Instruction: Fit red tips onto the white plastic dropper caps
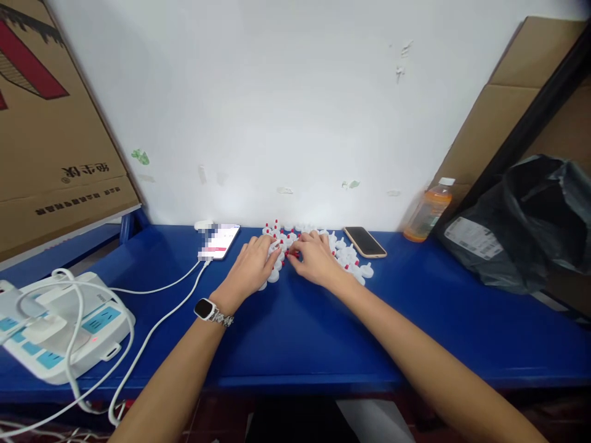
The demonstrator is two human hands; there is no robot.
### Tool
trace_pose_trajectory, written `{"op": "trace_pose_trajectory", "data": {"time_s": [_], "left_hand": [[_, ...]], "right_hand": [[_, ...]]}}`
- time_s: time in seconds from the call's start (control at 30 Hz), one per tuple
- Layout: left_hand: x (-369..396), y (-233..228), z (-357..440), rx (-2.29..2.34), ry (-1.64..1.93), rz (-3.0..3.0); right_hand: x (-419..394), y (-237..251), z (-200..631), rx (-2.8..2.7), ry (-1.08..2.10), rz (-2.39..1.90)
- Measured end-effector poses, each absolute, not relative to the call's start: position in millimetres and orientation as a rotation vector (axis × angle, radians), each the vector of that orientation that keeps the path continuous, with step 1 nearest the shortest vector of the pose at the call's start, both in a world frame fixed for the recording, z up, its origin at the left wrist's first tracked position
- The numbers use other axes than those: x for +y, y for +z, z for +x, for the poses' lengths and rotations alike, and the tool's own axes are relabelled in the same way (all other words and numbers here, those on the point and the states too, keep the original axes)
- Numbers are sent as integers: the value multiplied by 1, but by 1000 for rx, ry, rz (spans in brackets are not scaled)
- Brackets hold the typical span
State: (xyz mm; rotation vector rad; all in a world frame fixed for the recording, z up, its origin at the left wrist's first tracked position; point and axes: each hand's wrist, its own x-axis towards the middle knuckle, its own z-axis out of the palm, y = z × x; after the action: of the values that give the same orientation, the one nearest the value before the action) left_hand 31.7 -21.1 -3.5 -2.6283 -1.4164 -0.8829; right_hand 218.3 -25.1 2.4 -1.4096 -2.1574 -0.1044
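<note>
White plastic caps with red tips [347,257] lay clustered left of the tan phone [364,242]; we judged sorting underway. Our left hand [252,266] and right hand [314,258] pinched caps [282,251] together; joining them next wanted careful alignment.

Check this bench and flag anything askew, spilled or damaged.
Nothing is spilled. The orange drink bottle leans against the wall rather than standing upright, and the white wall is chipped and scuffed in spots.

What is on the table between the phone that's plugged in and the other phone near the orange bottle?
In the head view, a cluster of small white caps with red tips lies between the charging phone and the dark phone, with both hands resting on it.
</note>
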Motion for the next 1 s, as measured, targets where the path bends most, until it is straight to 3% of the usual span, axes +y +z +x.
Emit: {"op": "trace_pose_trajectory", "data": {"time_s": [0.13, 0.43, 0.53, 0.73, 1.0], "left_hand": [[-18, -2, 28, -1451, -843, -2603], [-18, -1, 29, -1499, -781, -2609], [-20, -1, 30, -1489, -795, -2633], [-29, 2, 38, -1420, -859, -2724], [-34, 2, 46, -1359, -931, -2757]], "right_hand": [[-22, -3, 211, -2358, -310, -1470], [-18, -9, 204, -2400, -263, -1457], [-21, -3, 211, -2224, -36, -1390], [-20, 4, 224, -1654, 736, -1078], [-17, -1, 211, -1272, 941, -883]]}}
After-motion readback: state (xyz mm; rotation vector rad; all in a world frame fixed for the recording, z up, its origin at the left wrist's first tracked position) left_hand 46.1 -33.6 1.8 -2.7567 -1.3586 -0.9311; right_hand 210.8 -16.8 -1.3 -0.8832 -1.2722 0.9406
